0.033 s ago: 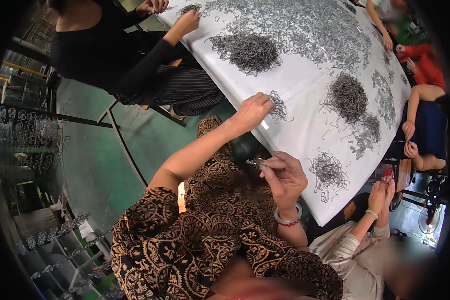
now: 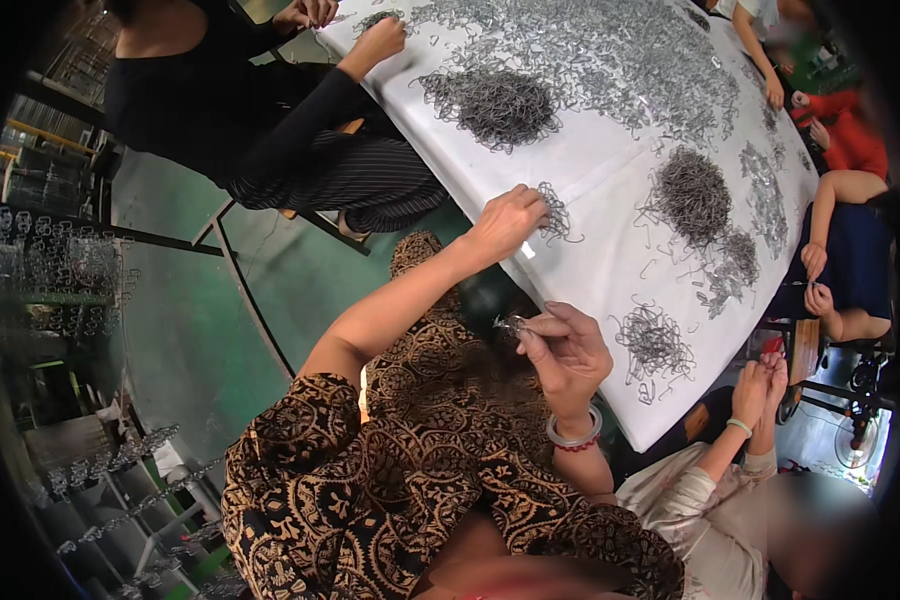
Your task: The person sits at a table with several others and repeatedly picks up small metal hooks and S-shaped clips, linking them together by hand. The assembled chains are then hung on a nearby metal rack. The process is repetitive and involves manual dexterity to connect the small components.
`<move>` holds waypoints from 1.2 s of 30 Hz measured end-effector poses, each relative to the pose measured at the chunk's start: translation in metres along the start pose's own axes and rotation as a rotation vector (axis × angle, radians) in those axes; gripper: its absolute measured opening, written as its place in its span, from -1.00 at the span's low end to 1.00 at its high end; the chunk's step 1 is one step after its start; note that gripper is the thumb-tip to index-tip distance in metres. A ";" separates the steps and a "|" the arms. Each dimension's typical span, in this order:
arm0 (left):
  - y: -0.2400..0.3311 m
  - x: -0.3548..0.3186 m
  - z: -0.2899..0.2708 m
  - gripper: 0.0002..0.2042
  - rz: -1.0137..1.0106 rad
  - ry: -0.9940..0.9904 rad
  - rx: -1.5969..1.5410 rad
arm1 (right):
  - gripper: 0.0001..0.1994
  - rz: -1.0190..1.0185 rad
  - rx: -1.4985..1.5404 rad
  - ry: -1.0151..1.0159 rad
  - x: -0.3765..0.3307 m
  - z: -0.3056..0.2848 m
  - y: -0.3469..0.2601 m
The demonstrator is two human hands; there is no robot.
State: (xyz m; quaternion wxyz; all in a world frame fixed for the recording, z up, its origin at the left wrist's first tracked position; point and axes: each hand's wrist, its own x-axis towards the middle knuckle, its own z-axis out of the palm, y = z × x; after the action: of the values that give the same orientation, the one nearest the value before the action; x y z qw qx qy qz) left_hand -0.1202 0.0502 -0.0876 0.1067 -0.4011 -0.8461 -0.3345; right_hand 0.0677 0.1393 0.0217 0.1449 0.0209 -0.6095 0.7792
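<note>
At the table's near left edge, my left hand (image 2: 511, 222) has its fingers drawn together over a small heap of bent wire hooks (image 2: 556, 214). Whatever lies between those fingertips is hidden. My right hand (image 2: 568, 355), with a pale bangle and a red bead bracelet at the wrist, is raised beside the table edge, palm up. Between its thumb and fingers it pinches a small cluster of shiny wire hooks (image 2: 508, 324), over my lap.
A white-covered table (image 2: 590, 270) carries a dark heap of hooks (image 2: 505, 108), another heap (image 2: 694, 197) and a smaller pile (image 2: 656, 340). Loose metal pieces spread across its far part. Several people sit around it. Metal racks (image 2: 55, 265) stand at the left.
The raised hand of the person at upper left has shifted slightly to the right. My own hands stay in nearly the same place.
</note>
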 end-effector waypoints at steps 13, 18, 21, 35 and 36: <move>-0.148 0.037 -0.032 -0.86 -0.050 -0.032 0.188 | -0.61 0.013 -0.145 0.094 -0.012 0.022 -0.007; -0.133 0.039 -0.046 -0.86 0.085 -0.086 0.337 | -0.59 0.024 -0.149 0.070 -0.008 0.029 -0.010; -0.118 0.037 -0.050 -0.86 -0.091 -0.025 0.248 | -0.59 0.013 -0.172 0.079 -0.002 0.028 -0.006; 0.011 -0.030 -0.155 -0.82 -0.389 0.161 -0.865 | -0.60 -0.004 -0.301 0.188 0.008 0.041 0.007; 0.035 -0.042 -0.165 -0.83 -0.308 0.139 -0.799 | -0.60 0.010 -0.277 0.214 0.008 0.045 0.006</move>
State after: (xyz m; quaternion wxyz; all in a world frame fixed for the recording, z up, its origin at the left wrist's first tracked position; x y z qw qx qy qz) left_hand -0.0813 -0.0665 0.0344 -0.0514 -0.2563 -0.6909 -0.6741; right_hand 0.0522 0.0965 0.0293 0.2065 -0.0853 -0.6922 0.6862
